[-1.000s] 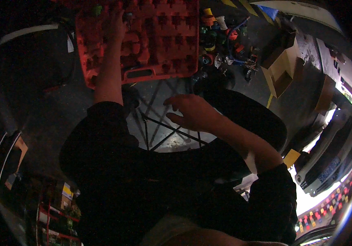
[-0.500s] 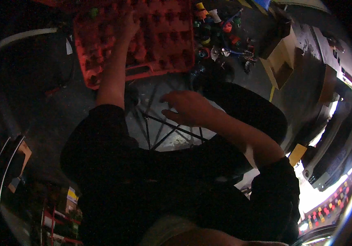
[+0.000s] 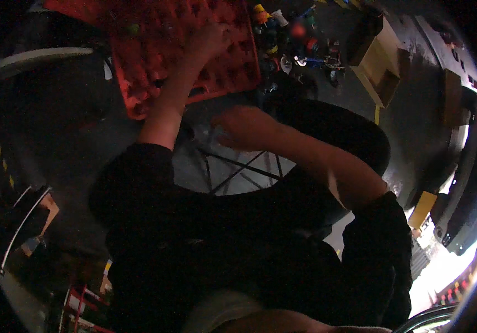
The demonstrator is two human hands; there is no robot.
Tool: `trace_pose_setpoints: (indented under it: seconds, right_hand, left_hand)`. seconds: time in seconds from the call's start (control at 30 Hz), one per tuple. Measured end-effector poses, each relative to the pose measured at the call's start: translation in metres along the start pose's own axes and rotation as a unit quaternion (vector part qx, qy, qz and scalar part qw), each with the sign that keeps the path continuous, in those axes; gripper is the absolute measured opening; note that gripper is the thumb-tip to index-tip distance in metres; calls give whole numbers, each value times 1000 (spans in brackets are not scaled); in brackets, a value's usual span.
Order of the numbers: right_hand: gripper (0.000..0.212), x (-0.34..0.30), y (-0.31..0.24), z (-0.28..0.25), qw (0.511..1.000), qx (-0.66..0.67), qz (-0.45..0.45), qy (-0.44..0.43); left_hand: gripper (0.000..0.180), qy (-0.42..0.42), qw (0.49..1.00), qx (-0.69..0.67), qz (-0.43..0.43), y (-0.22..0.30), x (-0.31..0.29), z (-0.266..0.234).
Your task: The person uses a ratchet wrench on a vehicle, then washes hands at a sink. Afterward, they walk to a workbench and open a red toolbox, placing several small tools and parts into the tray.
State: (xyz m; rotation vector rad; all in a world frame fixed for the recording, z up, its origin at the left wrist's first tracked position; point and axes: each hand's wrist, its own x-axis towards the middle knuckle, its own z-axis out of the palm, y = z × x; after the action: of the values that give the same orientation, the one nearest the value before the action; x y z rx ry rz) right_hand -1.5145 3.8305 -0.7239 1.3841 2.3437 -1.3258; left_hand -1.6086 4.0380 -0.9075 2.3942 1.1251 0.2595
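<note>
A red moulded case (image 3: 133, 83) full of shaped recesses lies open on the floor in front of me. My left hand (image 3: 213, 40) reaches over its right half, close to the recesses; its fingers are too dim and blurred to make out. Nearer to me, my right hand (image 3: 242, 127) hangs below the case's front edge, above the floor between my legs. Its fingers are curled in, and whatever they may hold is hidden. A small green piece (image 3: 133, 29) sits in the case's upper left part.
Right of the case lies a pile of loose coloured caps and fittings, among them a yellow-orange cap (image 3: 261, 15) and a white cup-shaped piece (image 3: 280, 18). An open cardboard box (image 3: 369, 83) stands farther right. Thin dark crossed bars (image 3: 241, 167) show below my right hand.
My left hand has moved right across the case. My right hand has shifted slightly up and left, and its fingers have curled in from a looser, parted pose. The view has turned a little.
</note>
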Motion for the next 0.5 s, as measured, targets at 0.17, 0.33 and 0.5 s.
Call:
trace_pose_setpoints:
  seconds: [0.17,0.33,0.5]
  right_hand:
    - [37,5,6,-5,997,-39,-35,54]
    - [36,-6,2,-10,997,-24,-29,65]
    - [37,-12,7,-13,996,-23,-29,84]
  left_hand:
    - [38,-25,997,24,68,64,-7,-49]
    - [34,-40,988,3,151,104,-38,-95]
    - [39,-75,977,131,151,134,-70,-116]
